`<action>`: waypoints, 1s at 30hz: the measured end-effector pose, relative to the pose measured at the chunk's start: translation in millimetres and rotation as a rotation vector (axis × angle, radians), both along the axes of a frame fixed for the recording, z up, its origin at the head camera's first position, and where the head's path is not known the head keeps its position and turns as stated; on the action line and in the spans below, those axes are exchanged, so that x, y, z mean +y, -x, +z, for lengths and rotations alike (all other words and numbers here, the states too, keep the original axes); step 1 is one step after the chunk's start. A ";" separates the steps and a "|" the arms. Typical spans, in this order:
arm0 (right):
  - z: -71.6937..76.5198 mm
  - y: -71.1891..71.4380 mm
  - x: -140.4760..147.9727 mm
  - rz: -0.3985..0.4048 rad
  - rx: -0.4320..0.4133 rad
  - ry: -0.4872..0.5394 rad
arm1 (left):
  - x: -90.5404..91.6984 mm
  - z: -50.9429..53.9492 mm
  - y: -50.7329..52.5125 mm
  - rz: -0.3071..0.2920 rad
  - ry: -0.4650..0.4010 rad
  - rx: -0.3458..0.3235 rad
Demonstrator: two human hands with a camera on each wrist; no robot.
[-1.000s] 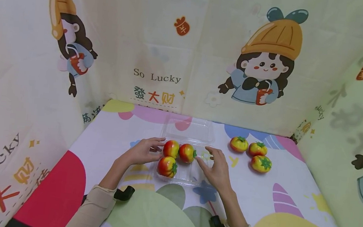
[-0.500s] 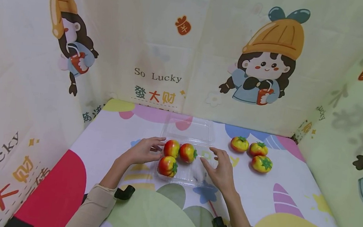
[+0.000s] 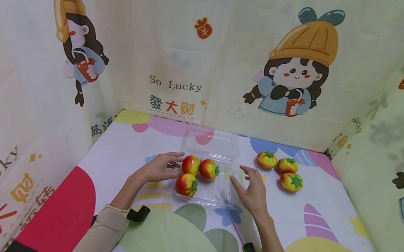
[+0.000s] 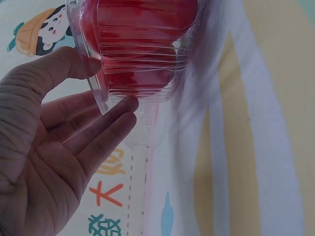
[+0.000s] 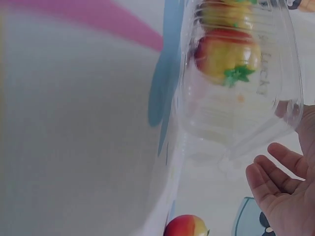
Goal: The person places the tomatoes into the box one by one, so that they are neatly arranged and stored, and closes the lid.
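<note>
Three red-and-yellow fruits (image 3: 185,184) sit toward the left of a clear plastic container (image 3: 214,193), its lid (image 3: 212,143) lying open behind. A left hand (image 3: 161,169), fingers parted, touches the left rim; a right hand (image 3: 254,194), empty and spread, is at the right rim, contact unclear. Three more fruits (image 3: 291,182) rest farther right on patterned cloth (image 3: 273,216).

My left grip (image 3: 162,168) sits at the clear box's (image 3: 214,193) left side, by three red-and-yellow fruits (image 3: 208,169) inside; my right grip (image 3: 254,192), fingers parted, at its right. Beyond it lies its lid (image 3: 218,145); rightward, three more fruits (image 3: 291,182) on the table (image 3: 281,213).
</note>
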State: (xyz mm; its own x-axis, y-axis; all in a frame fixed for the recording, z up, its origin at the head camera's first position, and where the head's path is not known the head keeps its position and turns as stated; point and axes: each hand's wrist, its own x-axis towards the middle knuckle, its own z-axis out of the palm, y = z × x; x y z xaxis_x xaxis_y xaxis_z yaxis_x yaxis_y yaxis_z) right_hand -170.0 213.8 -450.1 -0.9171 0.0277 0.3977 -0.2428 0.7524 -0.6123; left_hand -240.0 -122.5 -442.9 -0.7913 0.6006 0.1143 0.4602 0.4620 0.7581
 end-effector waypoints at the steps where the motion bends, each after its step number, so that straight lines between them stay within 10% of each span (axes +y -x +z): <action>1: -0.2 -0.2 1.3 -0.004 0.005 -0.004 | 0.0 0.2 -0.2 0.002 -0.001 -0.001; 30: -6.1 4.4 48.1 -0.091 0.088 0.004 | 0.8 -0.7 -0.8 0.005 -0.014 -0.015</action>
